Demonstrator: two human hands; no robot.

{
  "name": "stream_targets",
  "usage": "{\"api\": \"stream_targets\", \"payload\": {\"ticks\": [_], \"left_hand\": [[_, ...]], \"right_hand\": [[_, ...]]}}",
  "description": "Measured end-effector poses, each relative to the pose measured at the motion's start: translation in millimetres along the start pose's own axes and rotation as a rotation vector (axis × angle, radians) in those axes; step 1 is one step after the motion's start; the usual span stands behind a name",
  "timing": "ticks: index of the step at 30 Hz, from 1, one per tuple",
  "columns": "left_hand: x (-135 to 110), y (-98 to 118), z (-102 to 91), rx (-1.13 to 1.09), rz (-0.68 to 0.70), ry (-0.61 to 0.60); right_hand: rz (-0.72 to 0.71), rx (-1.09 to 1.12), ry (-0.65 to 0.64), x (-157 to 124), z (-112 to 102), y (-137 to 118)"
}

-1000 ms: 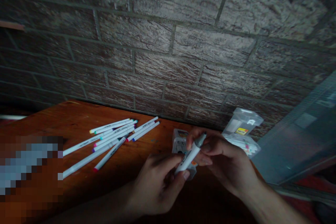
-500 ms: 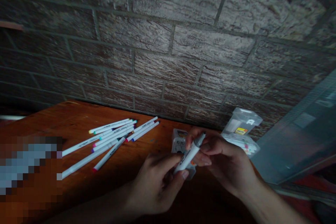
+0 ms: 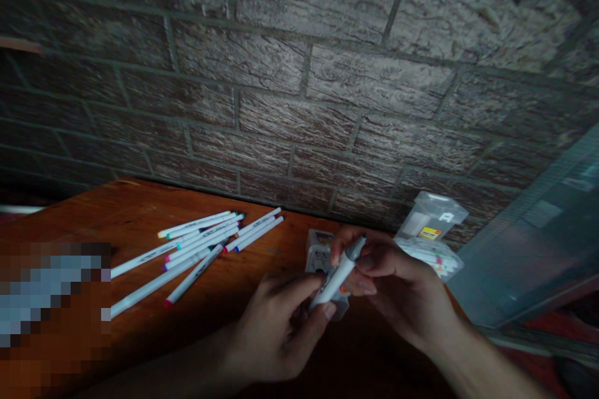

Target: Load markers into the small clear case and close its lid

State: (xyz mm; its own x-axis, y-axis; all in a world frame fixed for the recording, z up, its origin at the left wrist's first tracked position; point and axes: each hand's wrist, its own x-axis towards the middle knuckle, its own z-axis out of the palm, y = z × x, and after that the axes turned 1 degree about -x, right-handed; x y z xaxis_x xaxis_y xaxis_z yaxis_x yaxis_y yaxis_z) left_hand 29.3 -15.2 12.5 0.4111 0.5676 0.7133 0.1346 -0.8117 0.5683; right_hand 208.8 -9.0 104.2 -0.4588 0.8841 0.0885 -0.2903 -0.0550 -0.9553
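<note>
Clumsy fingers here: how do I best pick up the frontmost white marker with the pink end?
Pinch the frontmost white marker with the pink end across its middle, from above and the right: it lies flat on the brown wooden table, bare wood there, another white marker close on its left.

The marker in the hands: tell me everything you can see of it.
The marker has a white, plastic-looking barrel with dark print, too blurred to read, and a grey cap on its upper end. It is tilted, cap up and toward the wall, held off the wooden table. The left hand grips its lower end, partly covering it; the right hand pinches it near the cap.
</note>
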Motion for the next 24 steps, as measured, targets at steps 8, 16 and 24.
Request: {"api": "stream_targets", "payload": {"ticks": [8, 16, 24], "left_hand": [[1, 4, -1.9, -0.012, -0.046, 0.004], [0, 2, 1.0, 0.013, -0.078, 0.018], [1, 2, 3.1, 0.037, -0.051, 0.070]], "right_hand": [[-0.073, -0.028, -0.016, -1, -2, 5], [-0.131, -0.128, -0.026, -1, -8, 10], [-0.170, -0.195, 0.018, 0, -8, 10]]}}
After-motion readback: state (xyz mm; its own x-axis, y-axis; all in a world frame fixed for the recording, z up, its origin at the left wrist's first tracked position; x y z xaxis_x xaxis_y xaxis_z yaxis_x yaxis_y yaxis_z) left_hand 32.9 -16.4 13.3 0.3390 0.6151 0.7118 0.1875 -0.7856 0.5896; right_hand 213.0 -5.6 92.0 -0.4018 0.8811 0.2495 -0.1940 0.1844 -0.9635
